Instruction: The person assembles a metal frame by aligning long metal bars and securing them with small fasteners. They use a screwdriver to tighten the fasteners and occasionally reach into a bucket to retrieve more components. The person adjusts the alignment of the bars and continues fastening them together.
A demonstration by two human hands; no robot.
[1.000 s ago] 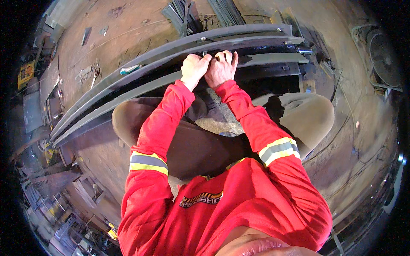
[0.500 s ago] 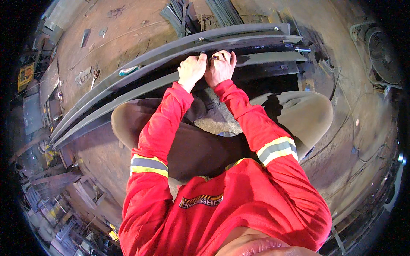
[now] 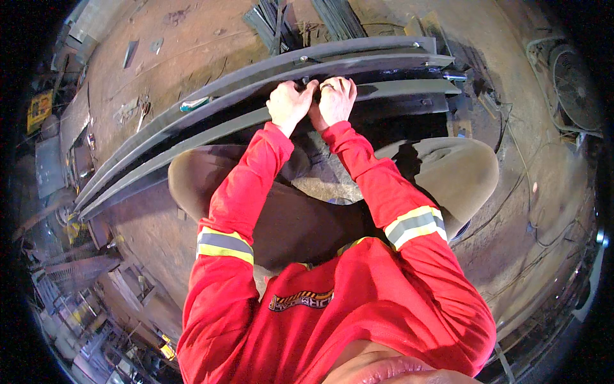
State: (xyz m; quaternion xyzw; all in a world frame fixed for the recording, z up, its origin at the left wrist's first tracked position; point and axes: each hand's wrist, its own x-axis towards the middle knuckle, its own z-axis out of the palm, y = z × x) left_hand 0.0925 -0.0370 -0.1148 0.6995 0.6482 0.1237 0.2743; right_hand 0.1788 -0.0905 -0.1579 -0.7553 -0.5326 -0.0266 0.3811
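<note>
Both of my hands are together over long dark steel beams that run from left to right before my knees. My left hand (image 3: 291,104) has its fingers curled down between the far beam (image 3: 256,75) and the near beam (image 3: 400,88). Close beside it, my right hand (image 3: 334,102) is also closed, fingers bent, at the same gap. The two thumbs nearly meet. Whatever lies between the fingertips is hidden by the hands and dark shadow. One bolt (image 3: 304,59) sits on the far beam just beyond my hands, and another bolt (image 3: 416,45) is farther right.
A shiny metal cylinder (image 3: 455,76) pokes out at the beams' right end. A small green-and-white object (image 3: 194,104) rests on the far beam. Bundles of dark metal strips (image 3: 339,19) lie beyond. A fan (image 3: 575,86) stands right; cables (image 3: 527,173) cross the floor.
My left hand's fingers and thumb have shifted slightly, and the right hand has turned a little over the gap. Both stay at the same place on the beams.
</note>
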